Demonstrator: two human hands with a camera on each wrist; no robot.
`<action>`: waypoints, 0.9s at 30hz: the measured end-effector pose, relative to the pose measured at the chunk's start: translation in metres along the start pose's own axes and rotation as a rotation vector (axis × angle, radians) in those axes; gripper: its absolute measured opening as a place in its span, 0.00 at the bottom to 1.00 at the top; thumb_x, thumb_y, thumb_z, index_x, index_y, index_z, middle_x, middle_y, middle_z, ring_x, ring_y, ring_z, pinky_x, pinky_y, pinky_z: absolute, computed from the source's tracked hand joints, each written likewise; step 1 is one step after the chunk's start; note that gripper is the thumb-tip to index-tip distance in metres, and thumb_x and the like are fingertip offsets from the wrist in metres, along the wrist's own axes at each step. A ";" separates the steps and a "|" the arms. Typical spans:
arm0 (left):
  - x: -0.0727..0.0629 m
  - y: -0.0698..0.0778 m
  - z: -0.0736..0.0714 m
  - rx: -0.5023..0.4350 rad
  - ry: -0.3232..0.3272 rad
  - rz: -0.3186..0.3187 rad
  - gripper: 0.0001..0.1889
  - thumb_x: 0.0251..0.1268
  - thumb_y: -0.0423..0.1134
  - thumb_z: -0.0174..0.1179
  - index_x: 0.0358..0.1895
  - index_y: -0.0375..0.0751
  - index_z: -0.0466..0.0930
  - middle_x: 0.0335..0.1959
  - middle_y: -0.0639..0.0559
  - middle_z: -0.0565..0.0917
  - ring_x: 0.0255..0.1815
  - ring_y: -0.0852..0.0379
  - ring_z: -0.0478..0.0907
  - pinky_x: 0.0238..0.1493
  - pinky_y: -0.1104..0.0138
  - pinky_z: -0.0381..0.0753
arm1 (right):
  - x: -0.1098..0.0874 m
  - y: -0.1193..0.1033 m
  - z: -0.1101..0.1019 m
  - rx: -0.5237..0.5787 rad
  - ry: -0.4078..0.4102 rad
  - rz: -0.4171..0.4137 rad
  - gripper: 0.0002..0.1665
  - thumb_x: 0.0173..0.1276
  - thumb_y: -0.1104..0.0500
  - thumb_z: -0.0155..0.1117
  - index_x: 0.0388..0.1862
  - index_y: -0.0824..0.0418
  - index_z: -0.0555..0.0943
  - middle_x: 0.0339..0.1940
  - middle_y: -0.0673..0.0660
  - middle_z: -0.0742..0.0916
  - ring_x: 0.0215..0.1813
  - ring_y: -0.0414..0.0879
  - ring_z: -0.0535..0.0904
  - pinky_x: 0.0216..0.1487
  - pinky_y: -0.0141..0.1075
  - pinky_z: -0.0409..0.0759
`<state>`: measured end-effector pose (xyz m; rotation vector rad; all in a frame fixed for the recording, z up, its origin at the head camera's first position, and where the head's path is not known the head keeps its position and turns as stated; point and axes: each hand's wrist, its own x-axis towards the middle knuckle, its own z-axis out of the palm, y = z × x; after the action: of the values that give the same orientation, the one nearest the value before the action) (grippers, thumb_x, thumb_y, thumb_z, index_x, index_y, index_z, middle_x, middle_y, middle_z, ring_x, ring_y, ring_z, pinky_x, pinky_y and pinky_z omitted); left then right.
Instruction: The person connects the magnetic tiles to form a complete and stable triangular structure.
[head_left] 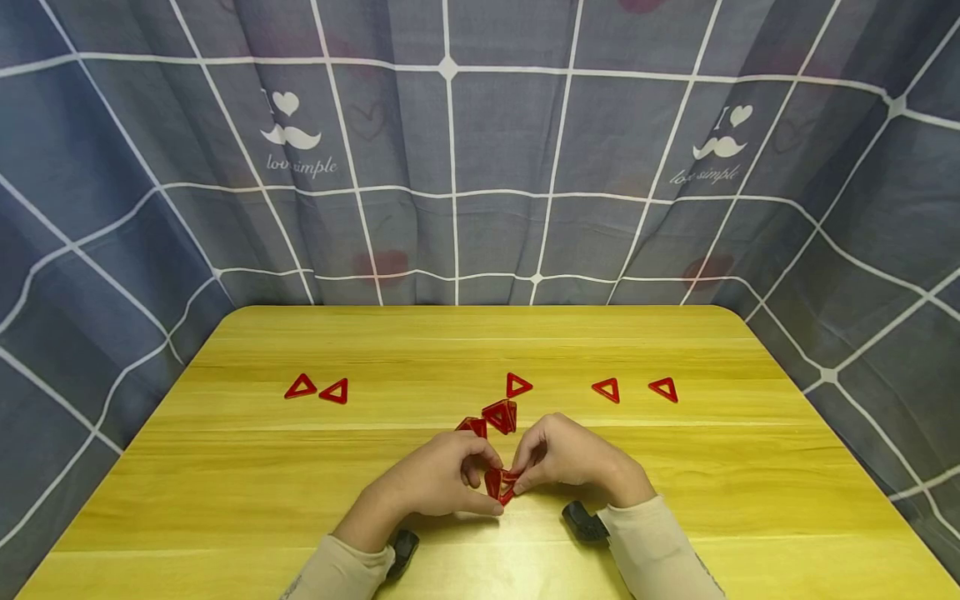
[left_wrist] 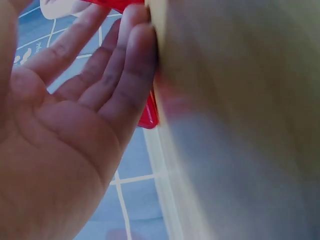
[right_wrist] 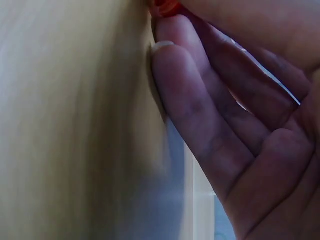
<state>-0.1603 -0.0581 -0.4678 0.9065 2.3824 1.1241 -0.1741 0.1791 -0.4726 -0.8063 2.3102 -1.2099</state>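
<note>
Near the front middle of the table, both hands hold a small cluster of red triangle pieces [head_left: 501,487] between them. My left hand [head_left: 438,473] grips it from the left, thumb at the near edge and index finger at the far edge. From the right, my right hand [head_left: 568,454] pinches it between thumb and fingertips. Behind the left hand's fingers lies a red triangle [head_left: 473,426], partly hidden. Just beyond it, several overlapping red triangles [head_left: 498,415] form a small pile. The right wrist view catches only a bit of red [right_wrist: 167,7] at the fingertips.
Single hollow red triangles lie farther back: one behind the pile [head_left: 518,385], a pair at the left [head_left: 302,386] [head_left: 335,391], and a pair at the right [head_left: 607,389] [head_left: 664,389]. Around the wooden table [head_left: 225,467] hangs a grey-blue checked curtain [head_left: 495,150].
</note>
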 end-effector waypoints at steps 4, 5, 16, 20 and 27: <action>0.000 0.003 0.001 0.003 0.024 -0.006 0.18 0.49 0.39 0.80 0.42 0.44 0.83 0.29 0.57 0.81 0.29 0.63 0.77 0.32 0.70 0.78 | 0.001 0.000 0.000 -0.027 0.006 -0.010 0.07 0.53 0.62 0.82 0.26 0.54 0.89 0.25 0.44 0.88 0.30 0.38 0.83 0.33 0.33 0.80; 0.000 0.004 0.002 0.000 0.033 -0.007 0.18 0.48 0.37 0.80 0.41 0.43 0.83 0.29 0.57 0.81 0.29 0.63 0.78 0.32 0.70 0.79 | 0.001 0.000 0.000 -0.034 0.008 -0.010 0.07 0.54 0.62 0.82 0.25 0.54 0.89 0.25 0.43 0.88 0.29 0.38 0.82 0.33 0.32 0.80; 0.001 0.007 0.002 0.008 0.069 0.016 0.18 0.45 0.33 0.81 0.39 0.41 0.82 0.28 0.56 0.81 0.29 0.61 0.79 0.33 0.71 0.79 | 0.001 0.000 0.001 -0.042 0.012 -0.032 0.06 0.55 0.62 0.81 0.25 0.55 0.89 0.25 0.43 0.87 0.29 0.36 0.81 0.33 0.32 0.79; 0.000 0.006 0.000 0.031 0.048 0.028 0.21 0.44 0.35 0.82 0.43 0.41 0.83 0.31 0.57 0.81 0.31 0.61 0.79 0.34 0.71 0.79 | 0.002 0.001 0.001 -0.019 0.018 -0.038 0.06 0.55 0.63 0.81 0.27 0.55 0.90 0.27 0.44 0.88 0.30 0.37 0.82 0.33 0.32 0.80; -0.002 0.006 -0.001 0.028 0.007 0.019 0.20 0.47 0.30 0.79 0.46 0.41 0.84 0.31 0.58 0.81 0.28 0.63 0.77 0.31 0.70 0.78 | 0.002 0.001 -0.001 -0.031 0.033 -0.017 0.07 0.57 0.61 0.81 0.34 0.54 0.90 0.28 0.45 0.87 0.31 0.40 0.83 0.35 0.34 0.82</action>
<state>-0.1576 -0.0573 -0.4623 0.9385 2.4056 1.1054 -0.1768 0.1794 -0.4732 -0.8247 2.3586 -1.2057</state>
